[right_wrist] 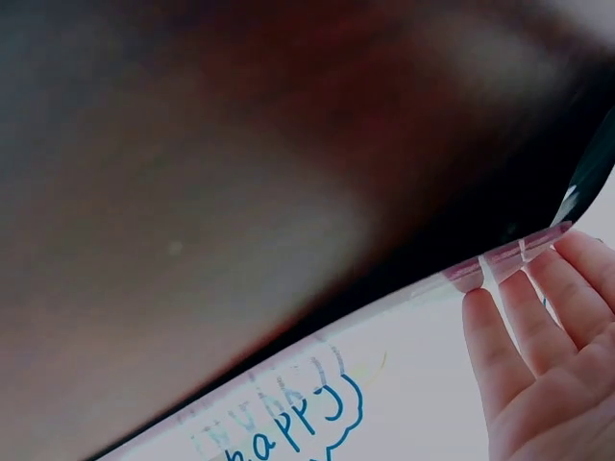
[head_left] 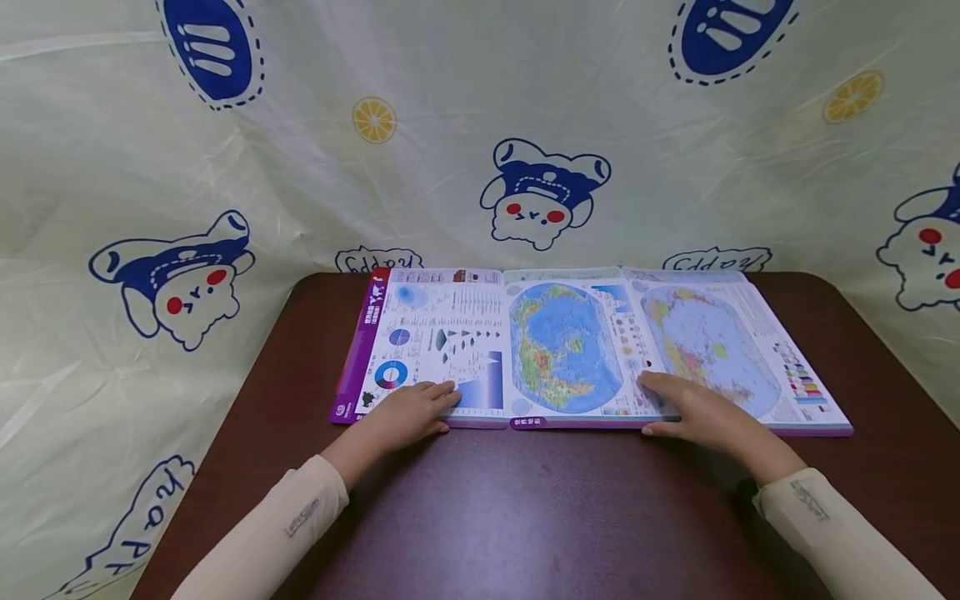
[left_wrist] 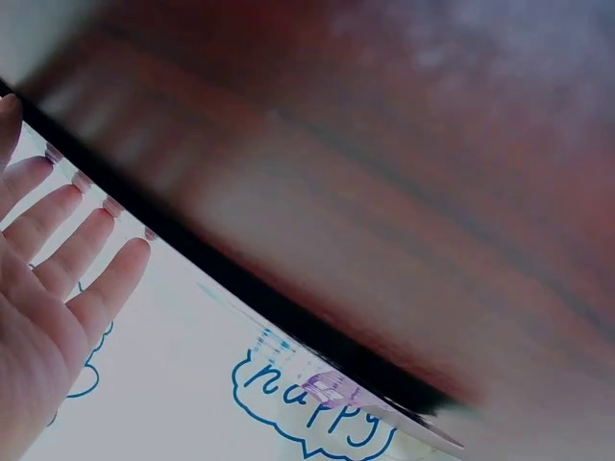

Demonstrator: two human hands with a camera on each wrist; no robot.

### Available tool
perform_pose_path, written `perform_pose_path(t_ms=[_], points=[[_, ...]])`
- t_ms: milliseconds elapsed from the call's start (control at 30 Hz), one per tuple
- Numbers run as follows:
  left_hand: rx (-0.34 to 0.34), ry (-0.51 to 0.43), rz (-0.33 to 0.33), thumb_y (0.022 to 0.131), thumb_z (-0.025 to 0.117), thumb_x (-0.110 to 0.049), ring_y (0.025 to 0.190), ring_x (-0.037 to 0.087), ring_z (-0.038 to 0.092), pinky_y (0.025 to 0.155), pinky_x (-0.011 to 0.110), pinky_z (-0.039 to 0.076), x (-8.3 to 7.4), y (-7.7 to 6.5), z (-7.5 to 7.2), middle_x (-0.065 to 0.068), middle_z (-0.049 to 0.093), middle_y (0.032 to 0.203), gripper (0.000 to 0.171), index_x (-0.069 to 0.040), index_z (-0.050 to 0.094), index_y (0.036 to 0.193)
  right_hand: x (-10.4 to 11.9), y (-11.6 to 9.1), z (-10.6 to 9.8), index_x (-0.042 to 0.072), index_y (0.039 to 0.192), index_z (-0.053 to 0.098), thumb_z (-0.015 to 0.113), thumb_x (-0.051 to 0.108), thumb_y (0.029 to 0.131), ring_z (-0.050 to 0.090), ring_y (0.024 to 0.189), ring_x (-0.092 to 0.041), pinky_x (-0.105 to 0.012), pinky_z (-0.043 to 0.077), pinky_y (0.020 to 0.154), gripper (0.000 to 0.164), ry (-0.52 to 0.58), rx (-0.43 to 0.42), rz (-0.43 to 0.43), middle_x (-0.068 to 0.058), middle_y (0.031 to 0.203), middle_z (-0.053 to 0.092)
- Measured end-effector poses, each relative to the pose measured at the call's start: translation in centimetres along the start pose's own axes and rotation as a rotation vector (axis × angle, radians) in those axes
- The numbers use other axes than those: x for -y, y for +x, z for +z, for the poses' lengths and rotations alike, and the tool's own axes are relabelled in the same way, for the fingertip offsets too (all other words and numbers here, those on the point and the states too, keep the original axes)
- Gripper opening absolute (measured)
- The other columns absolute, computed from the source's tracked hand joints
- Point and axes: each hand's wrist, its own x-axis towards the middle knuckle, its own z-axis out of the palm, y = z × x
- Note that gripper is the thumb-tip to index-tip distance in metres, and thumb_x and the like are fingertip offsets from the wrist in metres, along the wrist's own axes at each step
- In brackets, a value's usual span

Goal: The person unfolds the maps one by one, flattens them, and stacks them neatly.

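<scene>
A fold-out world map [head_left: 566, 350] with purple edging lies spread on the dark brown table in the head view. Creases divide it into panels: charts on the left, coloured world maps at the middle and right. My left hand [head_left: 401, 417] rests on the near edge of the left panel, fingers fairly straight. On the near edge toward the right, my right hand [head_left: 705, 412] lies with its fingers extended and its thumb beside the map's border. Both wrist views show straight fingers on the left hand [left_wrist: 48, 279] and right hand [right_wrist: 553, 336]; the tabletop blurs close to the lens.
The brown table [head_left: 517, 508] extends in front of the map and to both sides. Behind it hangs a pale patterned sheet [head_left: 435, 192] with cartoon dogs and orange slices. Light sleeves cover both forearms.
</scene>
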Motion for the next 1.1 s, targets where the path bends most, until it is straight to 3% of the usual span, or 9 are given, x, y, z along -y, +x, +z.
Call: perform_pose_path(t_ms=[267,500,800,1100], points=[[0.008,-0.020,-0.033,0.089,0.055,-0.031,0.121,0.027,0.041,0.098,0.038,0.033,0.8,0.9,0.1,0.010,0.042,0.135,0.049,-0.009,0.045,0.132,-0.2,0.9,-0.1,-0.007,0.129,0.042,0.069,0.033,0.078,0.036,0.119,-0.041,-0.052,0.030,0.095,0.070,-0.004,-0.006,0.020,-0.026,0.129,0.043],[-0.026,-0.011,-0.047,0.089,0.056,-0.027,0.117,0.030,0.044,0.095,0.041,0.037,1.5,1.3,0.0,0.012,0.045,0.132,0.045,-0.007,0.048,0.129,-0.3,1.8,-0.1,-0.007,0.128,0.042,0.068,0.029,0.080,0.036,0.120,-0.041,-0.052,0.029,0.096,0.066,-0.019,-0.010,0.006,-0.026,0.129,0.042],[-0.003,-0.016,-0.081,0.090,0.055,-0.026,0.119,0.030,0.043,0.094,0.042,0.037,2.0,1.7,-0.1,0.011,0.044,0.133,0.045,-0.008,0.048,0.130,-0.3,2.5,-0.2,-0.009,0.126,0.043,0.067,0.029,0.080,0.037,0.118,-0.041,-0.051,0.029,0.096,0.064,-0.015,-0.016,-0.023,-0.027,0.127,0.043],[0.043,-0.032,-0.118,0.090,0.054,-0.028,0.122,0.029,0.039,0.097,0.042,0.034,2.3,2.0,-0.2,0.009,0.041,0.136,0.047,-0.010,0.045,0.132,-0.2,3.0,-0.1,-0.010,0.126,0.043,0.068,0.030,0.080,0.037,0.119,-0.042,-0.052,0.028,0.097,0.066,-0.010,0.012,0.018,-0.027,0.127,0.043]])
